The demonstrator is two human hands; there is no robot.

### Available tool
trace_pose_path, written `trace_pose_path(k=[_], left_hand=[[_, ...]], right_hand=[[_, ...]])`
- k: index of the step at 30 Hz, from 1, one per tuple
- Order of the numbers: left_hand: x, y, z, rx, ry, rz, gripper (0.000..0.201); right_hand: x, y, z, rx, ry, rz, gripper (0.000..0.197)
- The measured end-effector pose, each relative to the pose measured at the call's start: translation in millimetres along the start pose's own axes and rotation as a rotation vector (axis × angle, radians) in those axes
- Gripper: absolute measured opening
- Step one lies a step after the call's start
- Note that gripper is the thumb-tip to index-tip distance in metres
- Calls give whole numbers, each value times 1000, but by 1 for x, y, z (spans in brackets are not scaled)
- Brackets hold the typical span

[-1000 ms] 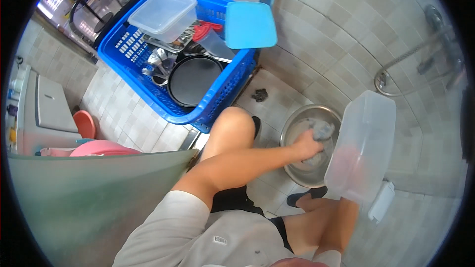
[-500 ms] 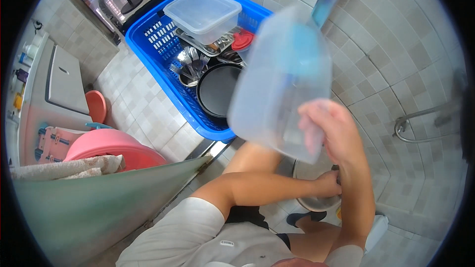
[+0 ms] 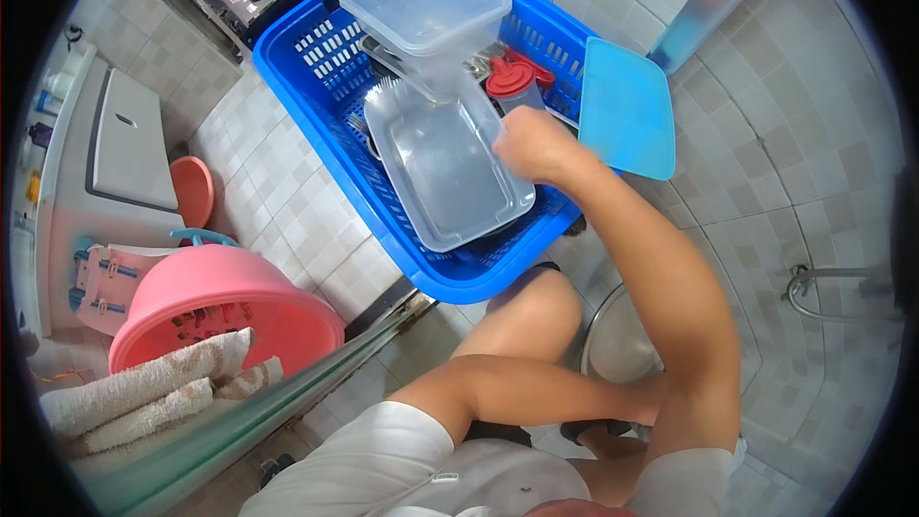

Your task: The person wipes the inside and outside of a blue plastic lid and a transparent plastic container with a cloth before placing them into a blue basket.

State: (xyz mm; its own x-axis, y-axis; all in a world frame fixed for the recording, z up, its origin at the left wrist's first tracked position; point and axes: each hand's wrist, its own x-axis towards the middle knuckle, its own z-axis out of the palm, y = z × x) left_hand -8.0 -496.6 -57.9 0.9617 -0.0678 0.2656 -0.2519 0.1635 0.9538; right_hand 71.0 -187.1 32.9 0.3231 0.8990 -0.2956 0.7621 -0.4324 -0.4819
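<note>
My right hand is closed at the right rim of a clear rectangular plastic container. That container lies open side up in the blue laundry basket, over the pan and part of the cutlery. My left arm crosses beneath the right one, and my left hand is almost wholly hidden behind the right forearm, near a round metal pot or basin on the floor. Farther back in the basket sit a lidded clear container and a jug with a red lid.
A light blue flat lid rests at the basket's right rim, by the tiled wall. To the left stand a pink basin, a towel over a glass panel edge, and a white cabinet. A metal rail is on the right wall.
My right hand has carried the clear container left and down into the basket, covering the pan. The left hand, seen closed by the pot's handle before, is now mostly hidden.
</note>
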Motion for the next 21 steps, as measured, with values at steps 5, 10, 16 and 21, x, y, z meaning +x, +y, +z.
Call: trace_pose_path(k=[5,10,16,21], left_hand=[[-3,-6,10,-26,1,-37,31],[-1,-7,14,-37,7,-54,30],[2,-5,17,-42,9,-77,30],[5,-6,20,-43,32,-104,30]], right_hand=[[29,-2,35,-202,-182,59,31],[38,6,36,-258,-218,155,32],[28,16,33,-476,-171,52,28],[-29,11,16,-480,248,-139,16]])
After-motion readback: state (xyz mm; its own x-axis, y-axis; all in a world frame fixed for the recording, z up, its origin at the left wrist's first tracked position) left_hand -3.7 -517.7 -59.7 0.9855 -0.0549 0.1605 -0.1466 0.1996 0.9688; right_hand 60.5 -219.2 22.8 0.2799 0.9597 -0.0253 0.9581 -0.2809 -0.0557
